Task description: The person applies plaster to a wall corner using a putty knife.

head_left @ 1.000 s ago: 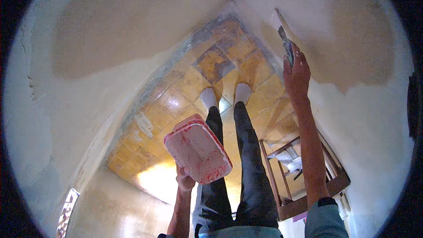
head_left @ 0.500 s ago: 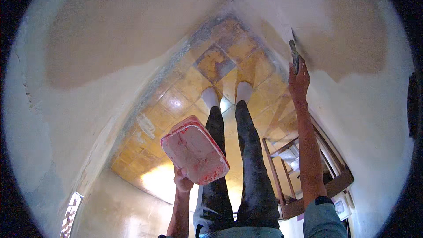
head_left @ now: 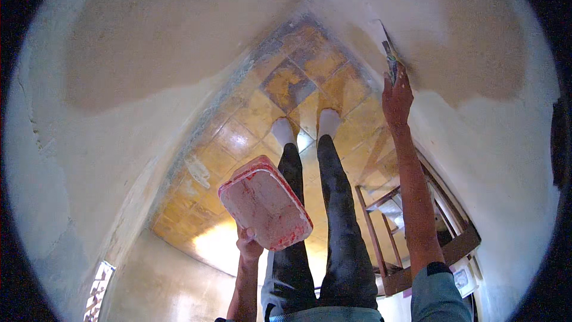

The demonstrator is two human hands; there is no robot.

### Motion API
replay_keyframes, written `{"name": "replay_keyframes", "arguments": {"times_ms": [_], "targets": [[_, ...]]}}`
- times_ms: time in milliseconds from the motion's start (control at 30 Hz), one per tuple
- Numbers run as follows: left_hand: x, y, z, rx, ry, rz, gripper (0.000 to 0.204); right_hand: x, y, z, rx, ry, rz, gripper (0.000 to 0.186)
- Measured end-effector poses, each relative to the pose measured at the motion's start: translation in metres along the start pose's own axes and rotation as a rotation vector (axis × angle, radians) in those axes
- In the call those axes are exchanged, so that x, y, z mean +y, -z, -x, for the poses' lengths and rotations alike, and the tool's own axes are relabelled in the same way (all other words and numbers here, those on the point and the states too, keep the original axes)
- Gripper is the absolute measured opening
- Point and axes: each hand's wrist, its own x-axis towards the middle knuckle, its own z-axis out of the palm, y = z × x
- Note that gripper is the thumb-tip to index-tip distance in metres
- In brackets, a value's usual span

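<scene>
My left hand grips the lower edge of a red rectangular plastic tub, its thumb over the rim. Pale paste coats the tub's inside, with red showing through in patches. Up at the right wall, my right hand is closed round the handle of a putty knife. The knife's blade points up and to the left against the wall. Around it the surface is part pale and smooth, part darker tan.
The left wall carries a large tan patch and meets the right wall at a corner ahead. My feet stand on yellowish floor tiles. A dark wooden frame stands beneath my right forearm. At the lower left is a patterned opening.
My right hand has moved a little to the left with the putty knife, and the blade now tilts further left. My left hand and the tub have barely shifted.
</scene>
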Motion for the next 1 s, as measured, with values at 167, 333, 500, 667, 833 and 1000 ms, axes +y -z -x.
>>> {"name": "replay_keyframes", "arguments": {"times_ms": [167, 333, 500, 667, 833, 1000], "targets": [[0.001, 0.006, 0.001, 0.027, 0.028, -0.005, 0.081, 0.006, 0.013, 0.022, -0.039, -0.064, -0.04, 0.038], [-0.001, 0.002, 0.001, 0.041, 0.005, 0.02, 0.084, -0.001, 0.027, 0.04, -0.172, -0.082, -0.21, 0.034], [0.002, -0.005, -0.001, 0.042, 0.036, 0.005, 0.084, -0.042, 0.03, 0.032, -0.438, -0.838, -1.102, 0.026], [0.003, -0.016, -0.002, 0.069, 0.061, 0.007, 0.085, -0.056, 0.022, 0.014, -0.374, -1.236, -1.729, 0.015], [0.005, -0.012, -0.016, -0.016, 0.058, 0.016, 0.086, -0.06, -0.001, -0.002, -0.244, -1.163, -1.867, 0.015], [0.007, -0.012, -0.015, 0.006, 0.061, 0.023, 0.083, -0.072, 0.009, -0.029, -0.151, -1.276, -2.187, 0.012]]}}
